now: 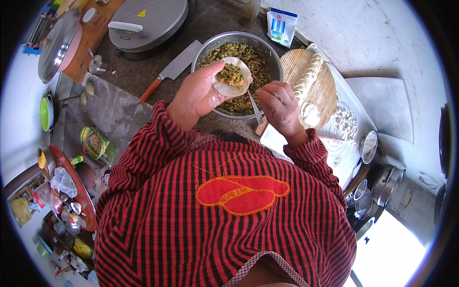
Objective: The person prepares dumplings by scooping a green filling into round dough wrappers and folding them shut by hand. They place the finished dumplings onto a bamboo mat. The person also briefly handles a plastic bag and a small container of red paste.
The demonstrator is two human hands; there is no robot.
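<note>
My left hand [200, 88] holds a round dough wrapper [232, 76] with chopped filling heaped in its middle. Below it stands a large steel bowl [197, 53] of chopped vegetable filling [247, 53]. A metal spoon handle [254, 107] leans out over the bowl's near rim. Beside that handle, to its right, is my right hand [278, 104] with curled fingers; whether it holds anything is hidden. A row of folded dumplings [310, 74] lies on a round slatted board [328, 86], and flat dough wrappers [310, 114] rest at its near edge.
Left of the bowl lies a cleaver [175, 66] with a wooden handle, near a grey electric griddle [154, 21]. A white packet [281, 28] stands behind the bowl. At right, small dough pieces [346, 123] lie on a floured white board [337, 158], near a metal bowl [368, 147].
</note>
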